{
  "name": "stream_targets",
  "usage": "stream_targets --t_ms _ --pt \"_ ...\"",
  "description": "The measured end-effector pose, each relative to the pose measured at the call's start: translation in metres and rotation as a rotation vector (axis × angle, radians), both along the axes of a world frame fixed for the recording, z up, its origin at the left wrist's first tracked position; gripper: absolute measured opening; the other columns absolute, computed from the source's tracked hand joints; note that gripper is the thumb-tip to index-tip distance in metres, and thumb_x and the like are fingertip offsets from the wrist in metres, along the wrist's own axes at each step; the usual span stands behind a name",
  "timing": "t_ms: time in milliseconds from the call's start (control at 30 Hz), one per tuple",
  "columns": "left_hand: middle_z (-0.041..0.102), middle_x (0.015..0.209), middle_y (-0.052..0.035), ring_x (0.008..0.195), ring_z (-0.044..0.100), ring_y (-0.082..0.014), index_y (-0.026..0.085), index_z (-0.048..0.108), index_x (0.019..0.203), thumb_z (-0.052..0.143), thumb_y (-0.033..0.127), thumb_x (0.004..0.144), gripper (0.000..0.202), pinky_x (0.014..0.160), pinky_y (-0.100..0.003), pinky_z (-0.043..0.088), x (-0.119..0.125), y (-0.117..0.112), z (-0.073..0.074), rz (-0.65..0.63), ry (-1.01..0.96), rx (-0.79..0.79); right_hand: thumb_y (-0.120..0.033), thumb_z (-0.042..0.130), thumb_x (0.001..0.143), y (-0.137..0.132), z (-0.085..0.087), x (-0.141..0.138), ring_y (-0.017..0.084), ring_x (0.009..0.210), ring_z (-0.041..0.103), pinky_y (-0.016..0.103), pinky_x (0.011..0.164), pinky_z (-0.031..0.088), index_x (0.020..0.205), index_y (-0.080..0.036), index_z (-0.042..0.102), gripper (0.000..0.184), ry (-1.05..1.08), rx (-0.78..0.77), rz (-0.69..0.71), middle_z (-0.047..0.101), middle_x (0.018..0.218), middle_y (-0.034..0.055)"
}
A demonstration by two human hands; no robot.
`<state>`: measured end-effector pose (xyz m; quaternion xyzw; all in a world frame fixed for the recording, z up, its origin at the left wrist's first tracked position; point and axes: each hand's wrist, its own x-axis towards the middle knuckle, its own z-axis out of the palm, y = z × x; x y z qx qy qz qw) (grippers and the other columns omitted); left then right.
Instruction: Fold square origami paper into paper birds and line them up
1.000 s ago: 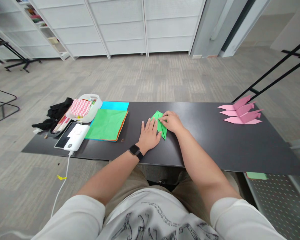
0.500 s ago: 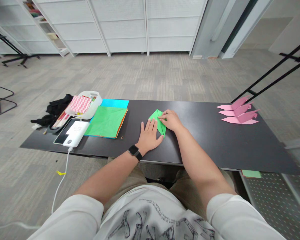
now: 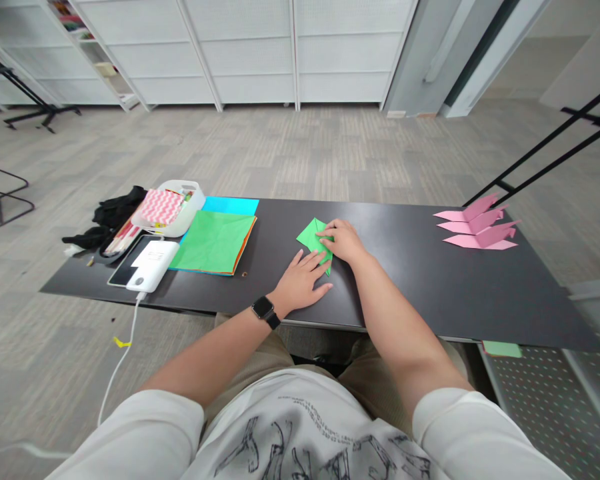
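A green folded paper (image 3: 309, 233), kite-like with a pointed lower end, lies on the dark table in front of me. My left hand (image 3: 300, 280) is open and flat at the paper's lower left, fingertips resting on its lower part. From the right, my right hand (image 3: 345, 240) has curled fingers and thumb closed on the paper's right side near the middle. Its fingers hide part of the folds. A black smartwatch (image 3: 263, 307) is on my left wrist.
Left of my hands lies a stack of green paper (image 3: 219, 241) over blue sheets. Beyond it are a white basket (image 3: 193, 203), a power bank (image 3: 153, 267) with a cable and a black cloth (image 3: 120, 208). Several pink folded birds (image 3: 480, 239) stand at the right.
My left hand has slid down and back along the paper, uncovering more of its left corner. My right hand stays almost where it was on the paper.
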<state>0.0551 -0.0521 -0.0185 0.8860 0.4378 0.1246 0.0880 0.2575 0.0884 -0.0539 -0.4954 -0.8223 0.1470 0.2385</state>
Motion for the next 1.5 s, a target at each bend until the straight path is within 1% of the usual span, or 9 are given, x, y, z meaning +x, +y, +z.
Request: stream_targets --t_ms 467,633,767,833,933,1000,1200,1333,1500 --pt "0.065 0.157 -0.0072 0.151 0.055 -0.0288 0.026 0.070 0.145 0.052 0.036 0.111 0.040 0.133 -0.059 0.030 -0.014 -0.006 -0.001 -0.191 -0.034 0.049 -0.028 0.076 0.096 0.000 0.000 0.001 0.029 0.119 0.061 0.052 0.114 0.045 0.119 -0.035 0.085 0.026 0.002 -0.004 0.012 0.069 0.120 0.0068" --pt "0.068 0.153 -0.0024 0.146 0.061 -0.0232 0.030 0.069 0.145 0.053 0.026 0.110 0.039 0.131 -0.048 0.034 -0.021 -0.001 0.006 -0.383 0.074 0.072 -0.028 0.076 0.096 0.000 0.001 0.000 0.029 0.118 0.061 0.051 0.113 0.045 0.119 -0.035 0.085 0.025 -0.003 -0.010 0.004 0.070 0.120 0.0069" --pt "0.077 0.139 -0.0014 0.130 0.070 -0.0167 0.030 0.073 0.138 0.054 0.019 0.108 0.037 0.128 -0.039 0.039 -0.030 0.004 0.012 -0.515 0.032 0.132 -0.029 0.075 0.097 0.000 -0.001 0.000 0.029 0.119 0.061 0.050 0.114 0.045 0.120 -0.035 0.085 0.026 -0.006 -0.022 0.002 0.069 0.121 0.0072" --pt "0.081 0.128 -0.0030 0.119 0.073 -0.0169 0.027 0.076 0.128 0.053 0.020 0.109 0.031 0.127 -0.040 0.041 -0.036 0.013 0.017 -0.455 -0.022 0.201 -0.029 0.074 0.097 0.001 -0.002 0.000 0.029 0.120 0.061 0.049 0.115 0.045 0.121 -0.035 0.085 0.027 -0.002 -0.027 0.004 0.069 0.121 0.0071" --pt "0.078 0.125 -0.0101 0.121 0.070 -0.0248 0.021 0.074 0.127 0.059 0.031 0.108 0.027 0.116 -0.045 0.050 -0.046 0.037 0.025 -0.224 -0.080 0.277 -0.030 0.073 0.097 0.001 -0.004 0.000 0.029 0.120 0.060 0.050 0.116 0.045 0.122 -0.035 0.084 0.028 0.006 -0.025 0.004 0.069 0.122 0.0068" --pt "0.076 0.129 -0.0112 0.124 0.068 -0.0269 0.020 0.073 0.129 0.063 0.037 0.106 0.030 0.114 -0.046 0.052 -0.049 0.055 0.026 -0.162 -0.106 0.248 -0.029 0.072 0.097 0.000 -0.005 0.001 0.028 0.121 0.060 0.050 0.116 0.045 0.122 -0.035 0.084 0.028 0.012 -0.020 0.002 0.069 0.123 0.0067" --pt "0.070 0.144 -0.0110 0.137 0.063 -0.0285 0.024 0.069 0.140 0.076 0.053 0.095 0.054 0.132 -0.051 0.034 -0.040 0.092 0.019 -0.235 -0.094 0.096 -0.016 0.061 0.097 -0.002 0.002 0.001 0.028 0.118 0.060 0.050 0.112 0.047 0.122 -0.035 0.084 0.039 -0.002 -0.019 0.010 0.070 0.119 0.0074" --pt "0.067 0.150 -0.0129 0.142 0.060 -0.0313 0.024 0.064 0.146 0.081 0.059 0.090 0.068 0.132 -0.054 0.032 -0.032 0.103 0.013 -0.269 -0.092 0.046 -0.012 0.061 0.095 -0.004 0.008 0.001 0.028 0.117 0.060 0.049 0.110 0.047 0.120 -0.038 0.085 0.043 -0.015 -0.030 -0.009 0.072 0.120 0.0058" --pt "0.072 0.141 -0.0090 0.136 0.065 -0.0275 0.025 0.070 0.133 0.072 0.045 0.099 0.040 0.132 -0.053 0.031 -0.032 0.109 0.008 -0.248 -0.114 0.041 -0.009 0.055 0.098 -0.007 0.012 0.001 0.027 0.116 0.060 0.047 0.109 0.047 0.120 -0.039 0.085 0.047 -0.004 -0.042 -0.017 0.072 0.119 0.0052"
